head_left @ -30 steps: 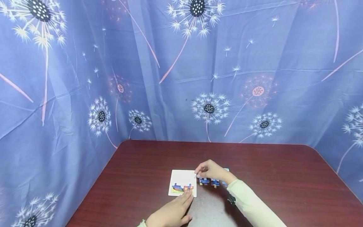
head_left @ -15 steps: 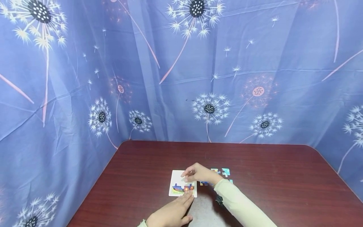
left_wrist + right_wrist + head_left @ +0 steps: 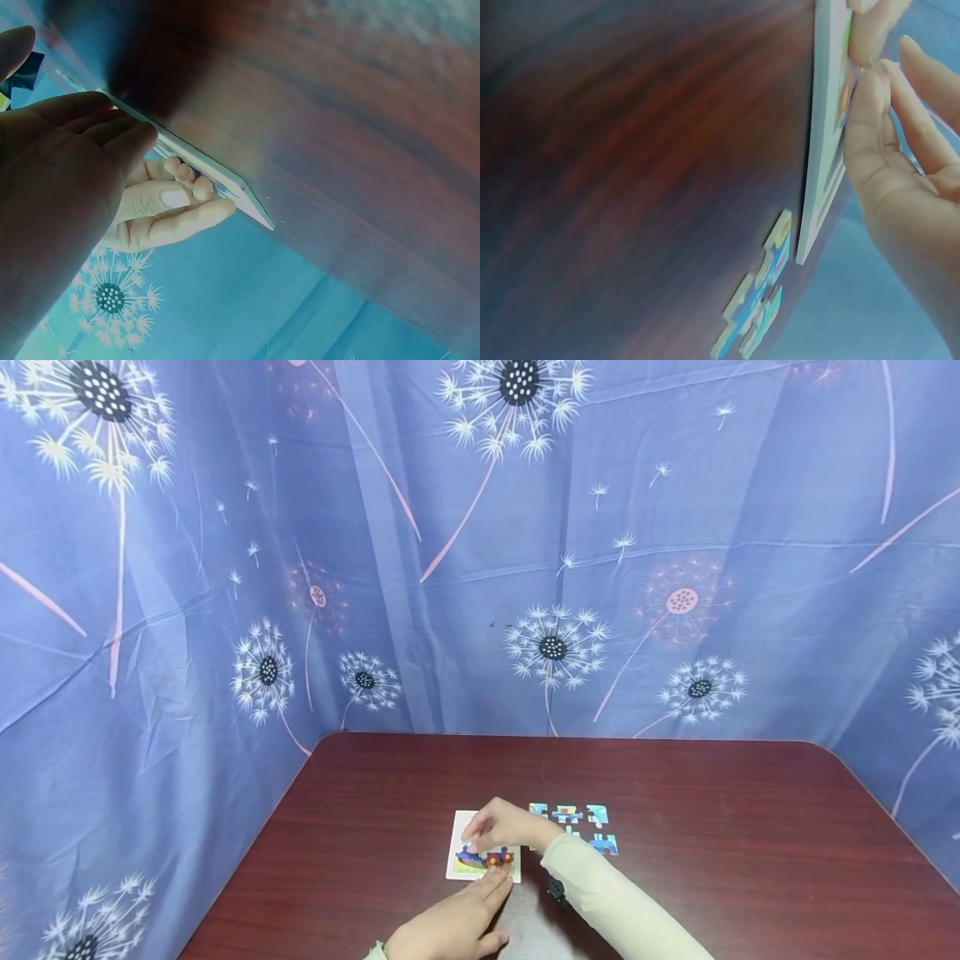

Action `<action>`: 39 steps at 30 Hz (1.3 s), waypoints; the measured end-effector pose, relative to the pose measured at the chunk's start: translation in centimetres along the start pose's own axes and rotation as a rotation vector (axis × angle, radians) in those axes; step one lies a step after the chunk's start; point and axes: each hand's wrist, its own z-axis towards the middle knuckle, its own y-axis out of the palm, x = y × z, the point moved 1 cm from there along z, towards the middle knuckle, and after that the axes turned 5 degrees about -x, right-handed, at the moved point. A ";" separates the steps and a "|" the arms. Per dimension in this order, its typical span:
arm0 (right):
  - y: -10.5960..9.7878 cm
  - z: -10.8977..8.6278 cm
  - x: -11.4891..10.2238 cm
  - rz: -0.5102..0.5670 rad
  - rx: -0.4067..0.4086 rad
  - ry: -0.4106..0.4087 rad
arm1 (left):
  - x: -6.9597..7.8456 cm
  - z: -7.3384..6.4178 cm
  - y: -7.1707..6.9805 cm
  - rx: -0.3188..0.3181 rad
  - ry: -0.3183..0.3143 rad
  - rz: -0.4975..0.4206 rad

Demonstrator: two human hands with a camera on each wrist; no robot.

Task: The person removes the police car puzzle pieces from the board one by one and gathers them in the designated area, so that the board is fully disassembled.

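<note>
A white square puzzle tray (image 3: 453, 863) lies on the table, with joined train-picture pieces (image 3: 472, 862) along its near side. My left hand (image 3: 457, 917) rests straight fingers on the tray's near right part. Above its left part, my right hand (image 3: 510, 824) holds thumb and fingertips together, apparently pinching a puzzle piece that the fingers almost wholly hide. The left wrist view has the right hand's fingers (image 3: 172, 217) close over the tray edge (image 3: 251, 206). In the right wrist view the thumb and forefinger meet beside the tray (image 3: 821, 135).
Several loose puzzle pieces (image 3: 603, 844) lie right of the tray, partly covered by the right forearm. Two of them (image 3: 757, 277) show in the right wrist view. Behind the dark red wooden table (image 3: 712, 827) hangs a blue dandelion-print curtain (image 3: 465, 652).
My right hand has moved left from beside the loose pieces to over the tray's left part. More loose pieces have come into sight. My left hand has stayed in place.
</note>
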 end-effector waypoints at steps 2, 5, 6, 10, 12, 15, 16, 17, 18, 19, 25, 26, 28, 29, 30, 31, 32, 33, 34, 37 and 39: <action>0.1 0.1 0.0 -0.005 0.006 0.025 | 0.0 0.0 0.0 0.008 0.007 0.003; 0.3 0.2 -0.1 -0.010 0.011 0.051 | 0.0 0.0 -0.1 0.015 0.014 -0.001; 0.4 0.3 -0.1 -0.010 0.012 0.051 | -0.1 0.0 -0.1 0.015 0.015 -0.004; 0.5 0.3 -0.2 -0.007 0.009 0.063 | -0.1 -0.1 -0.2 0.003 0.016 -0.029; 0.5 0.3 -0.3 -0.004 0.012 0.064 | -0.1 -0.1 -0.2 -0.001 0.016 -0.033; 0.5 0.2 -0.3 -0.003 0.020 0.064 | -0.1 -0.1 -0.4 -0.009 0.010 -0.035; 0.4 0.2 -0.4 -0.005 0.023 0.062 | 0.0 -0.1 -0.4 -0.014 0.007 -0.038; 0.4 0.2 -0.4 -0.010 0.024 0.063 | 0.0 -0.1 -0.5 -0.020 0.003 -0.041; 0.4 0.2 -0.4 -0.015 0.024 0.063 | 0.0 -0.1 -0.5 -0.025 0.000 -0.045; 0.4 0.2 -0.5 -0.019 0.021 0.064 | 0.0 -0.1 -0.5 -0.028 -0.002 -0.050; 0.5 0.1 -0.4 0.002 0.012 0.054 | 0.0 0.0 -0.5 -0.016 0.003 -0.051; 0.5 0.1 -0.4 0.018 0.015 0.050 | 0.0 0.0 -0.5 -0.017 0.003 -0.053; 0.5 0.1 -0.2 0.047 0.018 0.042 | 0.0 0.0 -0.5 -0.016 0.005 -0.055; 0.5 0.1 -0.2 0.063 0.017 0.037 | 0.0 0.0 -0.5 -0.017 0.005 -0.056; 0.5 0.1 -0.2 0.075 0.018 0.036 | 0.0 0.0 -0.5 -0.018 0.004 -0.057; 0.5 0.1 -0.2 0.087 0.017 0.037 | 0.0 0.0 -0.4 -0.016 0.004 -0.056; 0.5 0.1 -0.2 0.097 0.015 0.039 | 0.0 0.0 -0.4 -0.012 0.005 -0.054; 0.5 0.2 -0.2 0.103 0.012 0.039 | 0.0 0.0 -0.3 -0.007 0.007 -0.050; 0.5 0.2 -0.2 0.109 0.009 0.039 | 0.0 0.0 -0.3 -0.004 0.007 -0.049; 0.6 0.3 -0.1 0.128 0.011 0.038 | -0.1 0.1 -0.1 0.000 0.005 -0.052; 0.6 0.3 0.0 0.139 0.012 0.037 | -0.2 0.1 0.1 -0.003 0.003 -0.060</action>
